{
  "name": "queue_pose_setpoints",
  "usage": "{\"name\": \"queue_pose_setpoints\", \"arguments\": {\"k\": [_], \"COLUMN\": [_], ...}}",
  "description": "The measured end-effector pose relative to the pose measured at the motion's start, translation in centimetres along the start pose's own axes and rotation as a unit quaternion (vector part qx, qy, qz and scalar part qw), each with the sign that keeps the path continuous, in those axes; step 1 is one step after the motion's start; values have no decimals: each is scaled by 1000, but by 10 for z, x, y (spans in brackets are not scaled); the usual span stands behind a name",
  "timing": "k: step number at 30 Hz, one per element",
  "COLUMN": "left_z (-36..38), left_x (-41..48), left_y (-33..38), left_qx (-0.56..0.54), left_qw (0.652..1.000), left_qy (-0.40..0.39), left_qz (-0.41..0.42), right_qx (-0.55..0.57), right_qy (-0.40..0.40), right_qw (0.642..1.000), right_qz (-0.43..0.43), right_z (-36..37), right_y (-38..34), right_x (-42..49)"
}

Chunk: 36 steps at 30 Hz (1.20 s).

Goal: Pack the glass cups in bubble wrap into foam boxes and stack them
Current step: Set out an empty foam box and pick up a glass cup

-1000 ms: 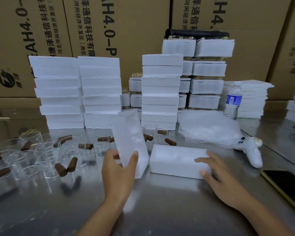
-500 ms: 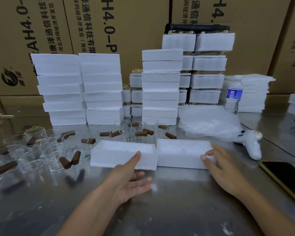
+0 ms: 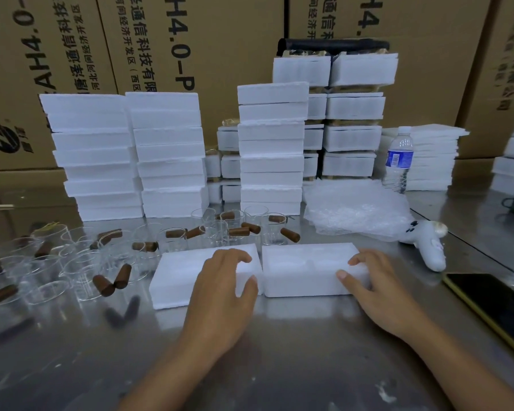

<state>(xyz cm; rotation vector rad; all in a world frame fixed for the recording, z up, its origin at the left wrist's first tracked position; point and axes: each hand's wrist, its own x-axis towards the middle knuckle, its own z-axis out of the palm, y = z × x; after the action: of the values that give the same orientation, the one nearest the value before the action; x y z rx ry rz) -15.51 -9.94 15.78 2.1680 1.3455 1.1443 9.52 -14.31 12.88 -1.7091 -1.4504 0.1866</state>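
Two bare hands reach forward from the near edge over a scuffed steel table [image 3: 279, 366]. The left hand [image 3: 220, 289] is arched over the right end of the left foam box [image 3: 178, 274], fingers curled onto its top and thumb pressed to its front face, gripping it. The right hand [image 3: 377, 289] clasps the right end of the right foam box [image 3: 303, 268] in the same way.

Both boxes are white, grainy rectangular blocks lying flat, end to end and touching, just ahead of the wrists; the right one shows shallow rounded hollows in its top.

Left of them and just behind stand many clear glass cups [image 3: 80, 271], thin-walled and unwrapped, among brown cylindrical pieces [image 3: 122, 275]. A crumpled sheet of bubble wrap [image 3: 356, 212] lies behind the right box, beside a white handheld controller [image 3: 428, 244]; a dark phone [image 3: 493, 307] lies at the right edge.

Farther back rise stacks of foam boxes [image 3: 270, 149] and a plastic water bottle [image 3: 398, 158], in front of printed cardboard cartons [image 3: 190, 40].
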Motion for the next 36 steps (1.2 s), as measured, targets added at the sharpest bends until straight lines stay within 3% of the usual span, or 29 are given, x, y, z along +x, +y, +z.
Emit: {"name": "queue_pose_setpoints", "arguments": {"k": [4, 9, 14, 19, 23, 27, 31, 36], "left_z": [4, 1, 7, 22, 35, 34, 21, 18], "left_x": [5, 5, 7, 22, 31, 37, 51, 65], "left_y": [-10, -20, -14, 0, 12, 3, -6, -11], "left_qx": [59, 109, 120, 126, 139, 65, -75, -304], "left_qw": [996, 993, 986, 951, 926, 944, 974, 952], "left_qy": [-57, -18, 24, -57, -36, -2, 38, 35], "left_qz": [-47, -41, 110, 277, 348, 323, 210, 32], "right_qx": [19, 44, 71, 110, 92, -15, -176, -170], "right_qy": [-24, -41, 35, 114, 91, 11, -68, -135], "right_qw": [1000, 998, 997, 987, 991, 1000, 982, 973], "right_qz": [-2, -8, 2, -13, -28, 7, 30, 83], "right_z": [-2, -2, 2, 8, 24, 41, 56, 60], "right_y": [-3, -7, -8, -25, -43, -54, -52, -46], "right_x": [-3, -3, 2, 21, 45, 79, 109, 127]}}
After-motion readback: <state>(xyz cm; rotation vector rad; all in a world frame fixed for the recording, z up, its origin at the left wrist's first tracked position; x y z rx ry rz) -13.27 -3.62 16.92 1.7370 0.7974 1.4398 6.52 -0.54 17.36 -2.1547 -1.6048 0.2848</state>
